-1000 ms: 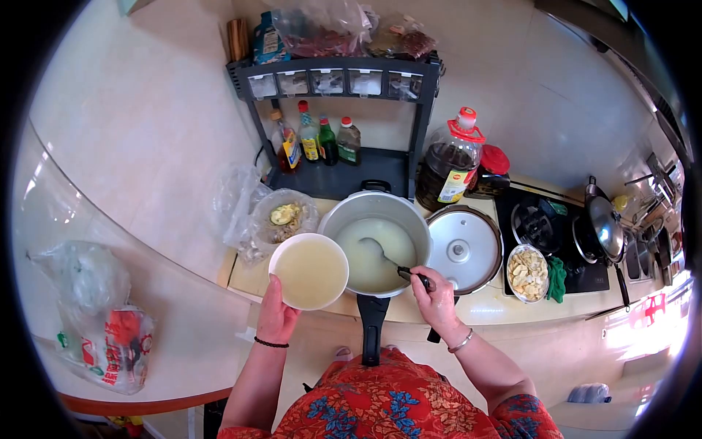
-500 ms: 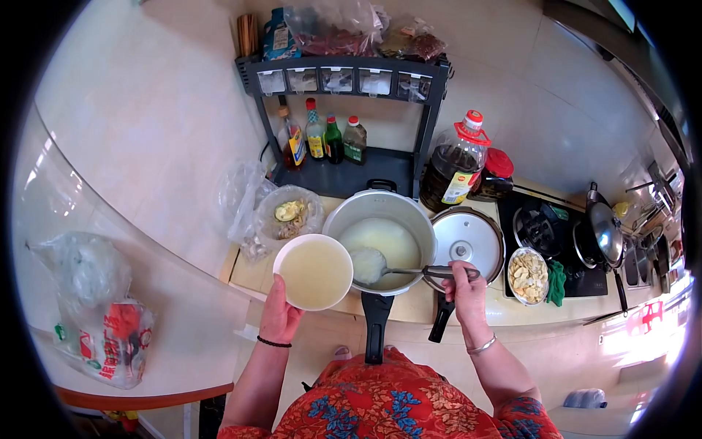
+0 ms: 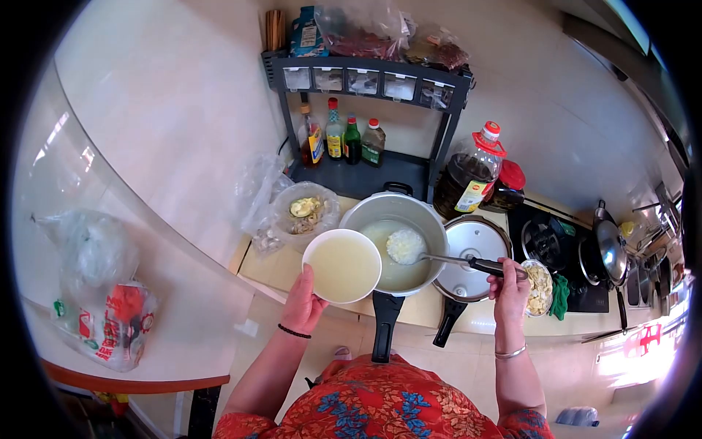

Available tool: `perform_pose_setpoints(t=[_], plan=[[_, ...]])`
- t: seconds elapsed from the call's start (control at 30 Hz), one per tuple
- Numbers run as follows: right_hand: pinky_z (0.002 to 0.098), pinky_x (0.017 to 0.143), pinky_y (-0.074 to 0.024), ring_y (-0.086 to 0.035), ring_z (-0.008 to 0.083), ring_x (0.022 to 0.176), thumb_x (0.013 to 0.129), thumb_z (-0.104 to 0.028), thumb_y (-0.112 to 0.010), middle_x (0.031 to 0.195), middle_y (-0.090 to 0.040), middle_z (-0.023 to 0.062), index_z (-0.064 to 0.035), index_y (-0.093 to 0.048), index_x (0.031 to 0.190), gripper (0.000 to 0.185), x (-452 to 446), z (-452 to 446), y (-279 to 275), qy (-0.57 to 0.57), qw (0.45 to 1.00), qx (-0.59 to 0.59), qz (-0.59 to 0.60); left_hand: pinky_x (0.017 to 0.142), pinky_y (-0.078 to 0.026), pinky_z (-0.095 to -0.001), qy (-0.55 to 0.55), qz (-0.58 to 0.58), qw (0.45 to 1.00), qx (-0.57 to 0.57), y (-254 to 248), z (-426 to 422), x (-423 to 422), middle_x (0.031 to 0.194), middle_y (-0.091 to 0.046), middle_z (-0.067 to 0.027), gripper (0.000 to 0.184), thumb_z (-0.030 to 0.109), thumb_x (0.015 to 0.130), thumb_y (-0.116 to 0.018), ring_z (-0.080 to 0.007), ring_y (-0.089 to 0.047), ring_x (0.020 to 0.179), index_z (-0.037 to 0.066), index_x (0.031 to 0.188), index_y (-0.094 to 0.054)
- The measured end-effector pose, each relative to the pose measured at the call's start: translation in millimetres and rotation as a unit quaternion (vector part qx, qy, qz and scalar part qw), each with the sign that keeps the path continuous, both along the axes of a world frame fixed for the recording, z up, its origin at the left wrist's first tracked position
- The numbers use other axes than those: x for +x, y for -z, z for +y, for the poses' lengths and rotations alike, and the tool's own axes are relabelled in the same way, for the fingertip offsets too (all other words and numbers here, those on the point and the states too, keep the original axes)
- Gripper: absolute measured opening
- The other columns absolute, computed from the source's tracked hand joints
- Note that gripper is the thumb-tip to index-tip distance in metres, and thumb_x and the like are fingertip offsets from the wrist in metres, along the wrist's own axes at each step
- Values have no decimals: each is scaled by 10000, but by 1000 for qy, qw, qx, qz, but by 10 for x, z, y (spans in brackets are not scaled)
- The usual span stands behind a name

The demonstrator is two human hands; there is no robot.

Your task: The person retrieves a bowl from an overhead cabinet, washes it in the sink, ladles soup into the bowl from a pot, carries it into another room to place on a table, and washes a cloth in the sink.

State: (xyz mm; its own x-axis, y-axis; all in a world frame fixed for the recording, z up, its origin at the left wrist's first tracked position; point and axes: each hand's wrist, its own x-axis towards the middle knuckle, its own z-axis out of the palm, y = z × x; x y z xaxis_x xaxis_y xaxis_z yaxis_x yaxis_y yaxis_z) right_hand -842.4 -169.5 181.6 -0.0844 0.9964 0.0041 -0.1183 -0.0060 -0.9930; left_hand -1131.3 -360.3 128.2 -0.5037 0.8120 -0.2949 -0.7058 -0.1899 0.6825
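Note:
My left hand (image 3: 303, 301) grips a white bowl (image 3: 342, 265) by its lower left side; pale cloudy liquid fills much of it. In my right hand (image 3: 510, 287) is the dark handle of a ladle (image 3: 461, 261). The ladle's head, heaped with white rice-like grains (image 3: 405, 246), is over the pressure cooker pot (image 3: 352, 214), which has pale liquid inside. The bowl overlaps the pot's left rim in view; I cannot tell whether they touch. The pot's black handle (image 3: 385, 329) points toward me. Right of the pot lies its round lid (image 3: 472, 245).
A plastic-lined bowl with scraps (image 3: 307, 208) stands left of the pot. Behind is a dark rack (image 3: 365, 175) with bottles. A large oil bottle (image 3: 468, 175), a dish of pale slices (image 3: 539, 289), a green cloth (image 3: 559, 296) and a stove with a wok (image 3: 607, 252) are at right.
The ladle has moved from the pot's left side beside the bowl toward its middle, and now shows heaped white grains. My right hand has shifted right. The whole view has also shifted slightly.

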Motion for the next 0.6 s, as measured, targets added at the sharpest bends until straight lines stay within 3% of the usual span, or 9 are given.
perform_pose_setpoints(t=[0.37, 0.6], plan=[[176, 342, -334, -432, 48, 412, 907, -245, -492, 578, -549, 46, -10, -548, 950, 246, 51, -20, -33, 8, 1000, 13, -1, 821, -475, -312, 31, 16, 999, 5, -57, 210, 43, 1086, -568, -59, 472, 418, 886, -485, -151, -570, 973, 45, 1172, -453], [192, 339, -354, -444, 69, 402, 905, -224, -498, 568, -536, 63, 8, -554, 930, 240, 68, -58, 12, 8, 1000, 13, -13, 856, -465, -350, 44, 50, 997, -50, -94, 481, 5, 1087, -560, -86, 547, 459, 845, -536, -194, -573, 985, 43, 1183, -425]])
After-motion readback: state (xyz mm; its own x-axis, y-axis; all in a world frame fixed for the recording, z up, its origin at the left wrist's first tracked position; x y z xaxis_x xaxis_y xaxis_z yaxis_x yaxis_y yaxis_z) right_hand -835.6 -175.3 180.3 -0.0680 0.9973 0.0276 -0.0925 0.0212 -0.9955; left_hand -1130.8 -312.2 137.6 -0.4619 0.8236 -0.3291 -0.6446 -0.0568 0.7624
